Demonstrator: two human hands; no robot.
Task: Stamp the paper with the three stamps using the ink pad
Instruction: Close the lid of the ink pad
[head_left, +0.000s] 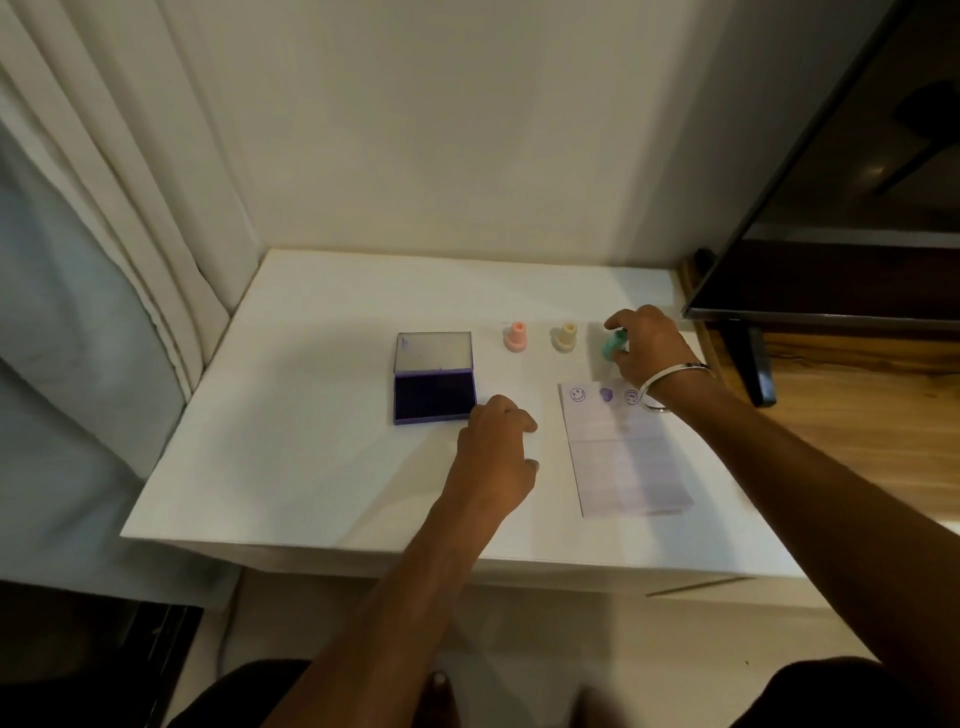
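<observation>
On the white counter (311, 467) the right hand (647, 348) has its fingers curled around the green stamp (612, 345), which is just beyond the far edge of the paper (623, 457). The stamp seems to be tilted, but the hand covers most of it. The paper carries three purple prints along its far edge. The pink stamp (516, 336) and the yellow stamp (565, 338) stand upright side by side, left of the green one. The ink pad (434, 397) lies open, with its lid (434, 351) raised. The left hand (496, 447) rests beside the pad, fingers loosely curled, holding nothing.
</observation>
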